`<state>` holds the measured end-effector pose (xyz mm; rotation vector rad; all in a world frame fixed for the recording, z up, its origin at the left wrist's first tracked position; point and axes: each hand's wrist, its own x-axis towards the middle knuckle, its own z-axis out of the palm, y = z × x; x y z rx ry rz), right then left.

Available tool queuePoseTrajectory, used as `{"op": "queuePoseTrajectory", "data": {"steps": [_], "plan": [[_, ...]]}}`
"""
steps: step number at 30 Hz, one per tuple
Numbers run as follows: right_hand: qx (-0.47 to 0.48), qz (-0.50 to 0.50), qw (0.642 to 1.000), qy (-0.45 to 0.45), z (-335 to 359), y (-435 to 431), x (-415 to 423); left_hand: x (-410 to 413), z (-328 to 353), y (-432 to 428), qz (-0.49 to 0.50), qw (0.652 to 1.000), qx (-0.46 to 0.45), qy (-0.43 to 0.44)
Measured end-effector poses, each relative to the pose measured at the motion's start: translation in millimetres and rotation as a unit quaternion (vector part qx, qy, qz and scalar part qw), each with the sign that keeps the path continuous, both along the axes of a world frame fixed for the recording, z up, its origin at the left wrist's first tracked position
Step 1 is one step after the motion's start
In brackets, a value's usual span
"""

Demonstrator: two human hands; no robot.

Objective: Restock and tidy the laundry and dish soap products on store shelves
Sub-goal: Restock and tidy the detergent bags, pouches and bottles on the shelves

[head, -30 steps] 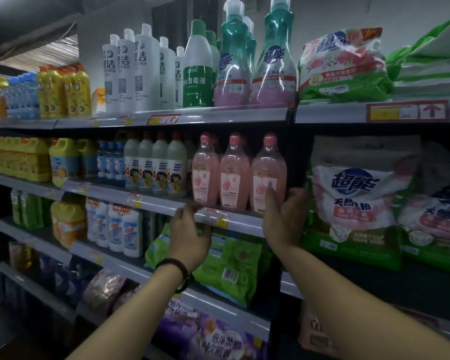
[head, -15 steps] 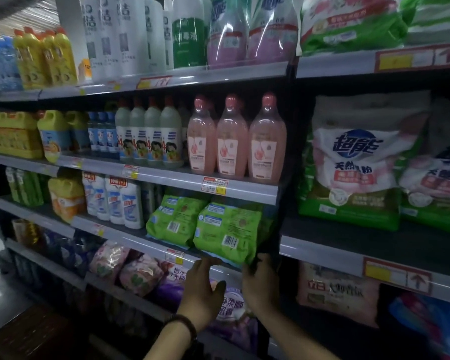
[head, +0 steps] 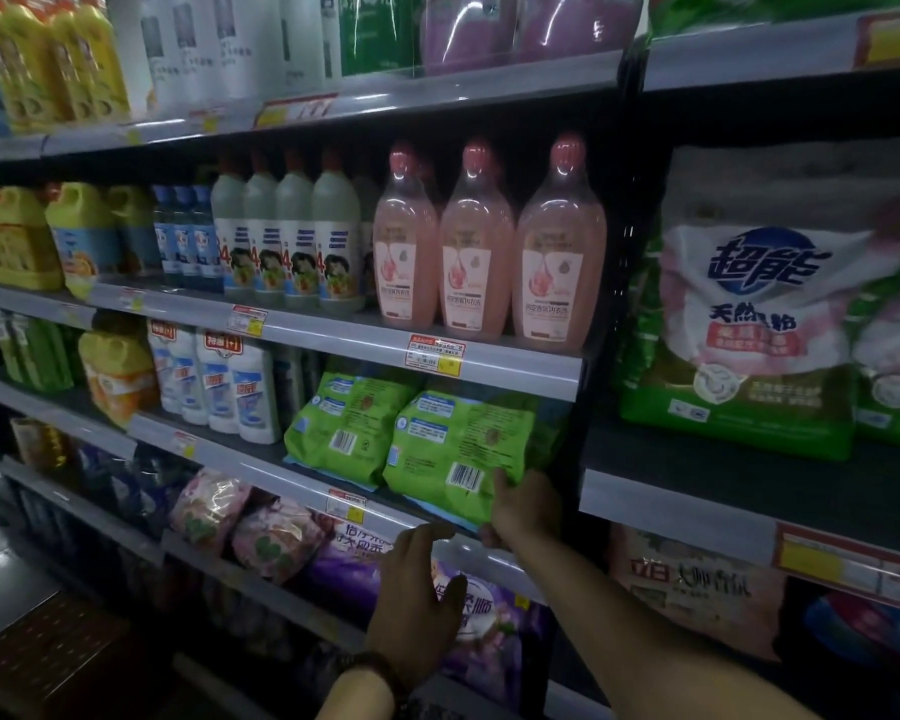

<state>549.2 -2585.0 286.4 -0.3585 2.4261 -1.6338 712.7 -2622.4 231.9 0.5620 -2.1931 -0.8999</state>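
Where the grey metal shelf (head: pixel 271 472) meets its dark upright, the right hand (head: pixel 526 511) pinches the lower right corner of a crinkled, glossy green plastic pouch (head: pixel 453 439). The thumb lies on the front, and the pouch rises up and left from the grip. A matching pouch (head: pixel 344 423) stands just beside it. The left hand (head: pixel 417 595) curls at the shelf's front rail, over a soft purple foil bag (head: pixel 489 652); whether its grip closes on anything I cannot tell.

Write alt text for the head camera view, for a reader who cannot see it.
A person's right hand grips the lower corner of a green bag in a store, while the left hand touches the shelf edge just below it. Three pink bottles stand on the shelf above.
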Motion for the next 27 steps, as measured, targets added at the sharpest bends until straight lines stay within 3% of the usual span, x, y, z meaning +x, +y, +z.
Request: {"op": "queuePoseTrajectory", "data": {"steps": [5,12,15,21,24,27], "plan": [[0.045,0.018,0.996,0.068,17,9,18,3,3,-2,0.023,0.999,-0.034,0.009],[-0.078,0.041,0.996,0.030,49,32,62,12,25,-7,0.092,0.983,-0.156,-0.035],[-0.080,0.064,0.995,-0.010,55,44,83,22,38,2,0.126,0.976,-0.166,-0.058],[-0.128,0.131,0.982,-0.052,63,74,124,59,48,17,0.162,0.954,-0.249,0.050],[-0.145,0.207,0.968,0.011,68,89,143,75,47,28,0.165,0.962,-0.182,0.117],[-0.209,0.284,0.935,0.041,65,109,157,87,56,44,0.248,0.953,0.028,0.169]]}}
